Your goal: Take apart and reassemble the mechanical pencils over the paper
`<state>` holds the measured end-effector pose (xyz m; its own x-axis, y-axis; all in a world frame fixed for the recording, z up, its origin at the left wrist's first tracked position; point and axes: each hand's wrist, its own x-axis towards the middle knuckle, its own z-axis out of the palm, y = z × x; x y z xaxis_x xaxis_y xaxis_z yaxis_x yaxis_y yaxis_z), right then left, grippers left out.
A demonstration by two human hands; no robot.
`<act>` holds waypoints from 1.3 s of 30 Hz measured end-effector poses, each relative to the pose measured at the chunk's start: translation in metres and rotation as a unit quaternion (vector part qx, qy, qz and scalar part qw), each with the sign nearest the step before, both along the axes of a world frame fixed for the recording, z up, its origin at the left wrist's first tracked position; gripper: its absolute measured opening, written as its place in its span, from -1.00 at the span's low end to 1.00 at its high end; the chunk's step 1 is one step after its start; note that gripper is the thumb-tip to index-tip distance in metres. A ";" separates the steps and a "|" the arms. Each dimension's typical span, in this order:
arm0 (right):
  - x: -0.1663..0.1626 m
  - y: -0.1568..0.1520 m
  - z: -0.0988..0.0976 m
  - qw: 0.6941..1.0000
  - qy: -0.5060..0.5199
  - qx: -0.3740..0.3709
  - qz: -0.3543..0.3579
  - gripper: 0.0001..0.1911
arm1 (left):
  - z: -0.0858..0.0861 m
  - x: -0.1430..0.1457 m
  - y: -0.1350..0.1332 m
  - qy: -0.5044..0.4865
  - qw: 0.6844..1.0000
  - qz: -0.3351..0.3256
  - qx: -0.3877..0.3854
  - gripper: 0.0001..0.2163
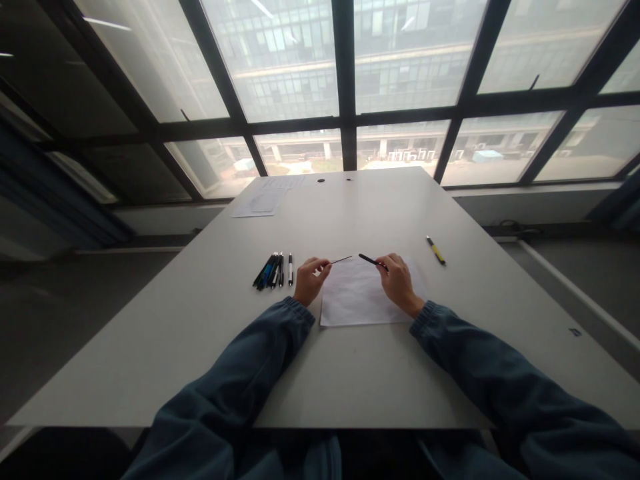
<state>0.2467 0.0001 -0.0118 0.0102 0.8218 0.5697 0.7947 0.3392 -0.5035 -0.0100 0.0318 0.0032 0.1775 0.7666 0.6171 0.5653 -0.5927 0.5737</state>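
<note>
My left hand [310, 279] pinches a thin dark pen refill [342, 259] between thumb and fingers, its free end pointing right. Opposite it, my right hand [399, 279] is closed on a black pen barrel [369, 259], which slants up to the left. A small gap separates the tips of the refill and the barrel. Both hands are over a stack of white paper [357, 300], the right one covering part of it. Just left of my left hand, a white-and-black pen [291, 270] lies beside a bunch of dark pens [270, 271].
A yellow-and-black pen [436, 251] lies on the white table [350, 380] to the right. Printed sheets [260, 201] rest at the far left corner. A small dark piece [575, 332] is near the right edge. Tall windows stand behind the table.
</note>
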 end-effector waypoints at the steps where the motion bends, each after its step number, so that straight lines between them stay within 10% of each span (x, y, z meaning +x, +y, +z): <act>1: 0.000 0.000 0.000 1.000 -0.003 -0.003 -0.002 -0.83 | 0.000 0.000 0.000 0.000 1.000 -0.002 0.000 -0.84; 16: 0.001 -0.006 0.014 0.994 -0.103 0.005 -0.031 -0.81 | 0.000 0.000 0.002 0.041 0.998 -0.025 0.025 -0.87; 39: -0.012 -0.014 0.022 0.984 -0.134 -0.005 0.115 -0.79 | 0.004 0.014 -0.007 0.068 0.991 -0.112 0.025 -0.91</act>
